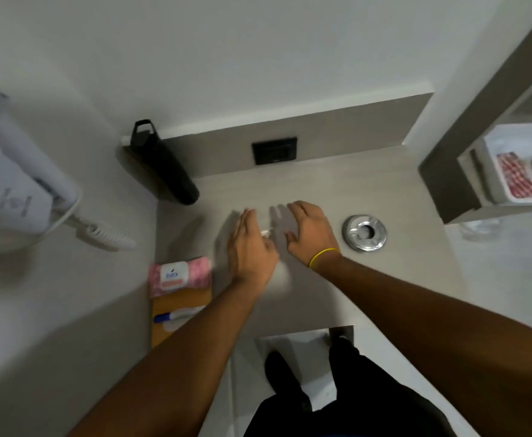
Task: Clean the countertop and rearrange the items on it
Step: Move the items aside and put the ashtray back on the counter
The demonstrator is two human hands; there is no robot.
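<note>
While wiping seemed unfinished:
Countertop (321,298): middle bare.
Left hand (252,247): fingers together, blurred.
Right hand (313,234): fingers spread, empty.
Wipes pack (179,272), black bottle (164,168): at left edge.

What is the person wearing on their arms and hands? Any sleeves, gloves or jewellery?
Both forearms are bare up to the edge of the picture, with no sleeves showing, and there are no gloves. The left hand and its wrist carry nothing. The right hand has a thin yellow band around the wrist, like a rubber band or cord. No rings or watch can be made out, though the left hand is blurred.
</note>
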